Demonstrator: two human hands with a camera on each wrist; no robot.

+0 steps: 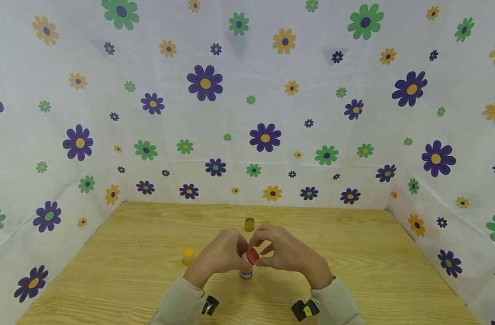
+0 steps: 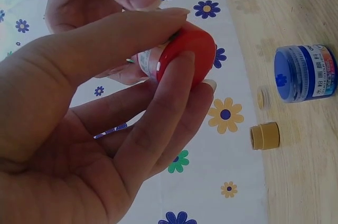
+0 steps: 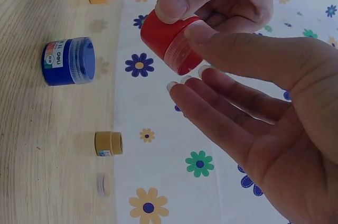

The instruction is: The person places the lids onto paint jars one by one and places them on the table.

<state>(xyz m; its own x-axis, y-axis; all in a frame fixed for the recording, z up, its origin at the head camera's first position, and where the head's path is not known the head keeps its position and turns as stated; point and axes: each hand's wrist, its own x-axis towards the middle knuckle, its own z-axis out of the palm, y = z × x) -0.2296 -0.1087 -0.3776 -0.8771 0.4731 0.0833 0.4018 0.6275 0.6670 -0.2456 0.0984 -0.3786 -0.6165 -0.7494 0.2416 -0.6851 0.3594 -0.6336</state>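
Note:
My left hand (image 1: 227, 253) grips a small red paint jar (image 3: 158, 34) by its body, thumb on one side and fingers curled round the other. The jar is tilted and held above the table, its clear ridged lid (image 3: 182, 55) facing my right hand (image 1: 281, 250). The right thumb presses against that lid, with the fingertips right at its far edge. Below the hands a blue paint jar (image 2: 306, 73) stands upright on the table with its clear lid on. In the left wrist view the left fingers cover part of the red jar's label.
Farther back stands an ochre jar (image 1: 249, 225) without a lid, with a small round lid (image 2: 263, 98) beside it. To the left of my left hand is an orange-yellow jar (image 1: 188, 255). White flowered cloth (image 1: 247, 117) walls in the wooden table (image 1: 353, 262) at the back and sides.

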